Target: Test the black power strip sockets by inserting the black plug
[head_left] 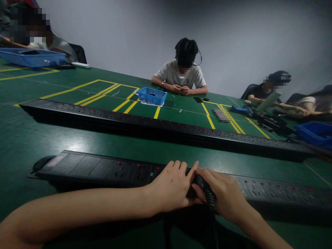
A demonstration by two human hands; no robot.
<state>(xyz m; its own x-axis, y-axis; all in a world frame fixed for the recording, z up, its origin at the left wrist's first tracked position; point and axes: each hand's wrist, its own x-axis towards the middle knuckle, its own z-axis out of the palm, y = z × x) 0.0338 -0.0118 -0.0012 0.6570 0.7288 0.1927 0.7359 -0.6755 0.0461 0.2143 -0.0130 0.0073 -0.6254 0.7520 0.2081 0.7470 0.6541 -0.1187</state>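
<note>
Small white number "19" printed sideways on the near black power strip (pixel 109 169), at nine o'clock of the left hand (pixel 172 185), pale label at its left end unreadable

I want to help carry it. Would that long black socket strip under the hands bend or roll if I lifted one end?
The near power strip looks stiff and flat-sided, so probably no bending or rolling. Its length suggests it is heavy and awkward from one end.
</note>
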